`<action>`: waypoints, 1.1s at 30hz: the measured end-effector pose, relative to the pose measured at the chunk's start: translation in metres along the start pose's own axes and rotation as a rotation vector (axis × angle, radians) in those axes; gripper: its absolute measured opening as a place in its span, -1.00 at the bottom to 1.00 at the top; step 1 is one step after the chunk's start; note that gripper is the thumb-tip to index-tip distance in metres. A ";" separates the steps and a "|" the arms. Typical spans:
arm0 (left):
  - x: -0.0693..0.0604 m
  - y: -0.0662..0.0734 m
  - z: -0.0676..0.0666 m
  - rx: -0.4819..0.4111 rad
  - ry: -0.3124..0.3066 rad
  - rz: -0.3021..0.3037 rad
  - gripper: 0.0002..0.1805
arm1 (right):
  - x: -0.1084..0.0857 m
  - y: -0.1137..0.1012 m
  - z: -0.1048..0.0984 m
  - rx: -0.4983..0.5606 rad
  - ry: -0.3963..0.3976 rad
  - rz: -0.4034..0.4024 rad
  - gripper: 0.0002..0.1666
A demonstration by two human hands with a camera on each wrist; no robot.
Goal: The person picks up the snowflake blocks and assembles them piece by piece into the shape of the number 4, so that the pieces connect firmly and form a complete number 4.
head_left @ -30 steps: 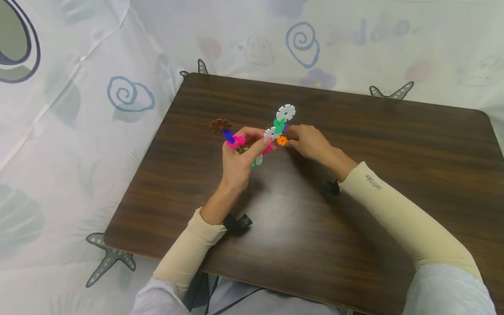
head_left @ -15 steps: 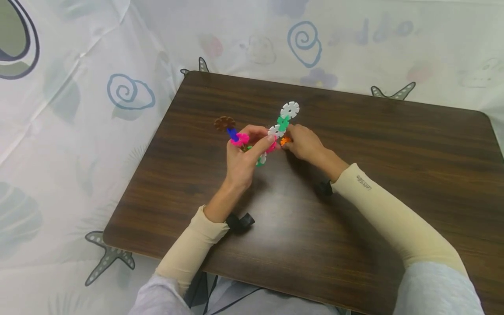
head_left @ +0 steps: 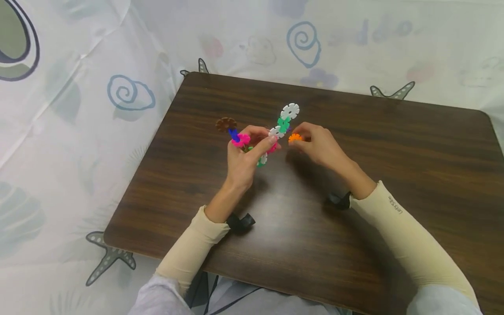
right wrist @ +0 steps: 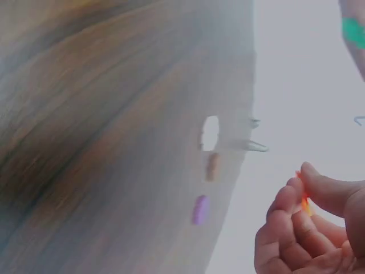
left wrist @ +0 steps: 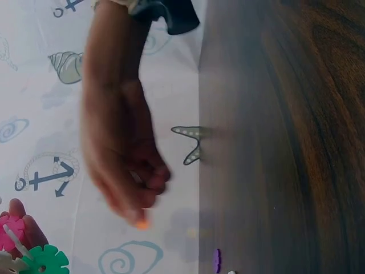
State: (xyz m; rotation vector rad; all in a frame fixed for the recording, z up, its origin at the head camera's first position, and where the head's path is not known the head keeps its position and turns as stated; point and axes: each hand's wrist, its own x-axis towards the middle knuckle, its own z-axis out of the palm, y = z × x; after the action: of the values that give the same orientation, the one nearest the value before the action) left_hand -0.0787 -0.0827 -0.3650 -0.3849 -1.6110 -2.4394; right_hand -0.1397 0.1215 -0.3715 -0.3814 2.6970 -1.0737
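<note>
My left hand (head_left: 244, 159) holds a joined group of notched discs: a brown one (head_left: 226, 124), a blue one (head_left: 234, 134), pink ones, a green one (head_left: 283, 124) and white ones (head_left: 290, 111). Between thumb and fingers, my right hand (head_left: 324, 146) pinches an orange disc (head_left: 295, 138), a short gap to the right of the group. At the lower left of the left wrist view are a pink disc (left wrist: 12, 229) and a green disc (left wrist: 44, 261) of the group. The orange disc (right wrist: 306, 204) is mostly covered by fingers in the right wrist view.
On the dark wooden table (head_left: 393, 144), the right wrist view has a white piece (right wrist: 210, 133), a brown piece (right wrist: 213, 166) and a purple piece (right wrist: 201, 209) lying apart. A patterned cloth (head_left: 244, 39) hangs behind the table.
The right hand first moved in close to the joined discs, then drew back to the right with the orange disc. The left hand and its discs shifted slightly right.
</note>
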 end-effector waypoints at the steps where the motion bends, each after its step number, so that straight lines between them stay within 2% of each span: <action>1: 0.000 -0.001 0.001 0.005 0.000 -0.003 -0.94 | -0.004 -0.002 -0.002 0.024 0.018 -0.003 -0.63; 5: -0.001 -0.003 0.002 0.016 0.008 -0.014 -0.81 | -0.021 -0.014 -0.009 0.119 0.089 -0.038 -0.63; 11: -0.002 -0.003 0.003 0.017 0.014 -0.012 -0.83 | -0.043 -0.028 -0.016 0.265 0.197 -0.095 -0.70; 13: -0.002 -0.003 0.004 0.020 0.017 -0.008 -0.83 | -0.051 -0.032 -0.018 0.313 0.211 -0.109 -0.70; 21: -0.003 -0.003 0.006 0.012 0.025 -0.010 -0.87 | -0.069 -0.043 -0.021 0.482 0.187 -0.144 -0.70; 26: -0.004 -0.003 0.010 0.003 0.010 -0.025 -0.85 | -0.070 -0.043 -0.020 0.592 0.141 -0.139 -0.71; 30: -0.006 -0.003 0.011 0.013 -0.013 -0.015 -0.91 | -0.070 -0.042 -0.019 0.686 0.084 -0.120 -0.69; 33: -0.007 -0.003 0.012 0.022 -0.024 -0.004 -0.95 | -0.069 -0.043 -0.018 0.710 0.059 -0.105 -0.68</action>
State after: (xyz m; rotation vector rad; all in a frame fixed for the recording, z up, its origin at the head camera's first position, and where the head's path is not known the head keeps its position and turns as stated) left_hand -0.0716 -0.0700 -0.3650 -0.4096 -1.6486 -2.4272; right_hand -0.0727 0.1248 -0.3220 -0.3559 2.1492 -1.9775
